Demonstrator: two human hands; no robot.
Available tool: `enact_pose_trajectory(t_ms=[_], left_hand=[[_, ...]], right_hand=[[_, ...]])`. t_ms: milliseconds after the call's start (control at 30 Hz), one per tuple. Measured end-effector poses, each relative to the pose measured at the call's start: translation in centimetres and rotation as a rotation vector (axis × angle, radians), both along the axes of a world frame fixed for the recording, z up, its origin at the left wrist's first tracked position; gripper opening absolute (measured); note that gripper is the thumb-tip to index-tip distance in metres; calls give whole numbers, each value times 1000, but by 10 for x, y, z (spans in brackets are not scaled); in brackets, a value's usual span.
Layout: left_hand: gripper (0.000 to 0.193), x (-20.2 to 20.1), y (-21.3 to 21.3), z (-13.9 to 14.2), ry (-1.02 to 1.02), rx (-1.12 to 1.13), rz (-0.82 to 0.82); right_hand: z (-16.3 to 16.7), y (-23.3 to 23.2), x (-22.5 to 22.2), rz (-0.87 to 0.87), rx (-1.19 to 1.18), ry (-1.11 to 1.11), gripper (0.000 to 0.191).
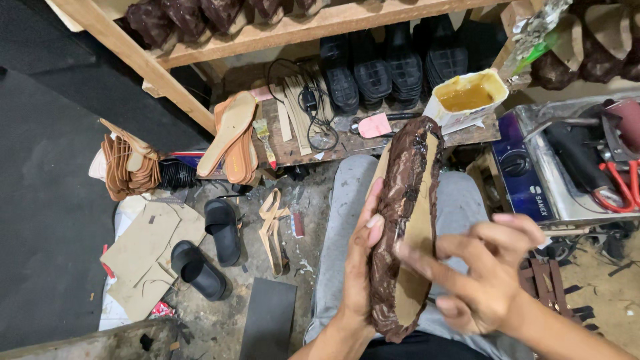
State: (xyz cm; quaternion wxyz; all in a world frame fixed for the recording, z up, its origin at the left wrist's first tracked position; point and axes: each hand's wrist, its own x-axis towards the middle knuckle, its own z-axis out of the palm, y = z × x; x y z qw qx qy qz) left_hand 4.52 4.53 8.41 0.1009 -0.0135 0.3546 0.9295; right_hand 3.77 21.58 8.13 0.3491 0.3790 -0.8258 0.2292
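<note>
Head view, two hands (360, 267) (490, 273), one insole (407, 220)

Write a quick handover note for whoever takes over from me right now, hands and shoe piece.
Left hand: grips the long tan insole wrapped in dark brown patterned fabric along its left edge, above the lap.
Right hand: open, fingertips pressing the fabric onto the insole's tan face.
Done: fabric folded over most of the rim.
Left: tan middle still bare.
Nearby: open container of amber glue on the wooden board.
</note>
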Motion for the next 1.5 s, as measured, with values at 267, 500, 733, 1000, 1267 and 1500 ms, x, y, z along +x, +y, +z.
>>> enact_pose_trajectory(t_ms=[267, 500, 733, 1000, 1267, 1500], left_hand=[[76, 3, -1, 0, 3, 8, 15], [76, 2, -4, -4, -34, 28, 21], [76, 1, -4, -11, 30, 35, 44], [76, 0, -5, -11, 73, -27, 27], [76, -3, -6, -8, 82, -47, 23], [81, -6, -8, -8, 104, -42, 8]], right_hand=[[-3, -1, 5, -24, -7, 104, 49], [-5, -3, 4, 38, -49, 115, 44], [0, -2, -4, 3, -45, -9, 39], [-2, -2, -13, 61, -81, -21, 40], [-2, -5, -20, 43, -164, -140, 40], [-4, -3, -29, -2, -157, -133, 37]])
